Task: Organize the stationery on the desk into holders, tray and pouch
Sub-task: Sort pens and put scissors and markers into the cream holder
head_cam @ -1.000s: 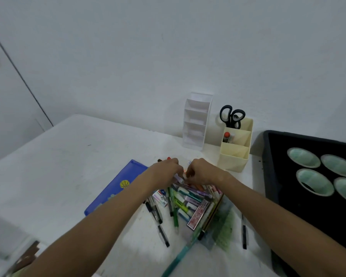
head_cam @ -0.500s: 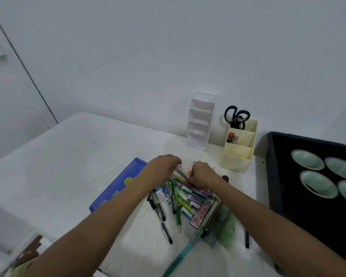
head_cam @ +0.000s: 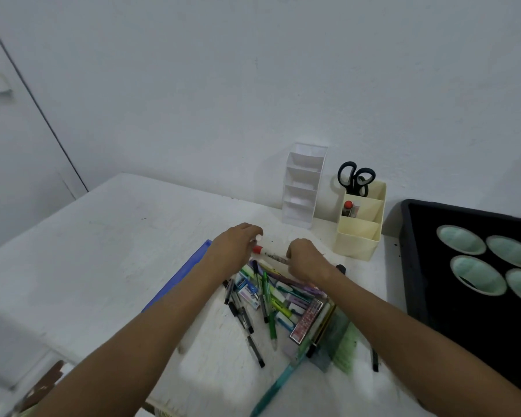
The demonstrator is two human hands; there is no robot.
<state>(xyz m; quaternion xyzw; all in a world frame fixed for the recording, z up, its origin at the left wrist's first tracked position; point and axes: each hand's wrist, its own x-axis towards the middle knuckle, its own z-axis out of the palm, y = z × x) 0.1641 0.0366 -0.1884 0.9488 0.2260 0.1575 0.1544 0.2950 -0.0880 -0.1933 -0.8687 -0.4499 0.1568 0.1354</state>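
A heap of pens, highlighters and erasers (head_cam: pixel 278 299) lies on the white desk. Just beyond it, my right hand (head_cam: pixel 306 260) grips a pale pen with a red end (head_cam: pixel 265 252) by its near part, holding it level. My left hand (head_cam: pixel 233 248) is to the left of the red end and pinches a small white cap (head_cam: pixel 258 238) at its fingertips. The cap and pen are slightly apart. A blue pouch (head_cam: pixel 178 279) lies flat under my left forearm. The white tiered holder (head_cam: pixel 303 188) and the cream holder (head_cam: pixel 358 239) stand by the wall.
Black scissors (head_cam: pixel 355 177) and a red-capped stick (head_cam: pixel 348 206) stand in the cream holder. A black tray (head_cam: pixel 418 266) with several pale green dishes (head_cam: pixel 475 273) fills the right side. A teal pen (head_cam: pixel 278 386) and a green ruler (head_cam: pixel 345 347) lie nearer me.
My hands, close together over the heap before, have drawn apart. The red-ended pen now shows between them and the white cap sits in my left fingertips.
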